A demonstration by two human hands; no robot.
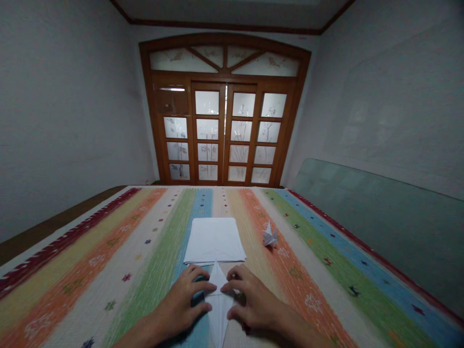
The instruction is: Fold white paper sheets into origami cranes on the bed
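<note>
A white sheet of paper folded into a long, narrow diamond lies at the near middle of the table, its upper tip pointing away from me. My left hand holds its left side, fingers curled, with index fingertip and thumb on the paper. From the right, my right hand holds the opposite edge the same way. A crease runs across the diamond between the two index fingertips. Just beyond the tip lies a stack of white square paper. To the right of that stack stands a small folded paper crane.
A striped, patterned cloth covers the table. On the right, a pale green panel rises along the table's side. Wooden doors with glass panes stand at the far end, between pale walls.
</note>
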